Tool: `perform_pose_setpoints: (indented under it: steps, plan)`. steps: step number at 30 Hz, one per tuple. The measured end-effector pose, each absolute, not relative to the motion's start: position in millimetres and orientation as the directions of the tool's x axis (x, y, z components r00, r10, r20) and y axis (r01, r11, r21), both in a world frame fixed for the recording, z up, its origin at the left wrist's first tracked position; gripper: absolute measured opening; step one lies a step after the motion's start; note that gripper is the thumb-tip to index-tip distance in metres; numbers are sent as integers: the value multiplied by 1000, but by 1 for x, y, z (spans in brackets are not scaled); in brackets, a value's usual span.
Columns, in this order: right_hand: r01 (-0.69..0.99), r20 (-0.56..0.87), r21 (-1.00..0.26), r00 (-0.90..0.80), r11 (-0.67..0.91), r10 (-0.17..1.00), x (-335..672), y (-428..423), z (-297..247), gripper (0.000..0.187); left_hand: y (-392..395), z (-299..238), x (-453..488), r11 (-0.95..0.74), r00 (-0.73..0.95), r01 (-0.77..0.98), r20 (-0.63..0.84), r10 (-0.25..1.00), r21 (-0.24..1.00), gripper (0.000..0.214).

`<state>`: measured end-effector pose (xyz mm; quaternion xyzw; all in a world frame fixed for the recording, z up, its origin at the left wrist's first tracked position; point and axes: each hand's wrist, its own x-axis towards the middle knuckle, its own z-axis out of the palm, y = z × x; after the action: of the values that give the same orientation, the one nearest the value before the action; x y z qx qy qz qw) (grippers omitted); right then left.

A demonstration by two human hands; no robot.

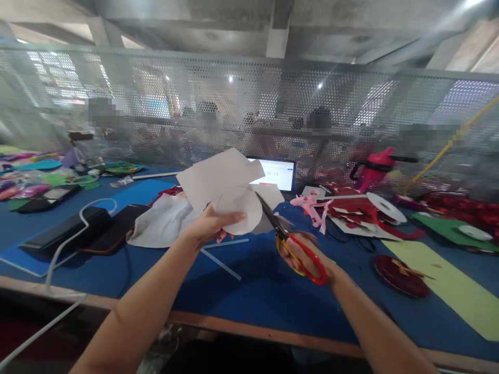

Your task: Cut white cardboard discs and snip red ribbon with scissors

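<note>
- Both hands are up in the centre of the frame, above the blue table. The left hand pinches a white paper, with the thumb on the front and the fingers behind it.
- This white paper is held in the air, a little above the centre. Its lower part is cut to a round shape, and the upper part is still a wide sheet with corners.
- Just right of centre, the right hand is closed around the scissors, with its fingers through the red and yellow handles. The dark blades point up and to the left and meet the right edge of the paper.
- Behind the paper stands a small screen with a white display. Its digits read about "02:12"; the smaller writing is too blurred to read.
- Below the paper, on the left, a crumpled white sheet lies on the table, and next to it a dark phone.
- Further left are a black box and a white cable that runs to the lower left corner.
- At the right of the frame lie red paper scraps, a white tape roll, a dark red disc and a yellow-green sheet.
- A pink bottle stands behind them, near the perforated metal screen across the back.
</note>
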<state>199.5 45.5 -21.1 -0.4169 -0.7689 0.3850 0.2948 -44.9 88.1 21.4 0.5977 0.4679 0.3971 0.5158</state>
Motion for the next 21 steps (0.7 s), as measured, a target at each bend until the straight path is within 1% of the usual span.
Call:
perform_pose_setpoints:
  steps: [4,8,11,14,19,21]
  plan:
    - [365,137,-866,-485,342,864,199,46,-27,50,86,22,-42,-38,279,154,-6,960,987,36]
    - [332,142,-879,-502,341,853,197,45,-21,48,82,24,-38,-30,311,115,-7,950,993,34]
    - [367,183,-840,-503,400,845,197,45,-14,43,80,26,-38,-7,313,103,-25,949,995,30]
    - [414,240,-778,-500,473,832,197,46,-10,42,79,27,-40,-6,333,122,-36,942,992,19]
    - [436,208,-790,-472,432,857,195,47,-12,46,80,27,-43,-20,353,120,-24,935,993,21]
    - [449,214,-778,-468,440,857,194,46,-11,48,81,27,-44,-6,350,114,-35,936,993,22]
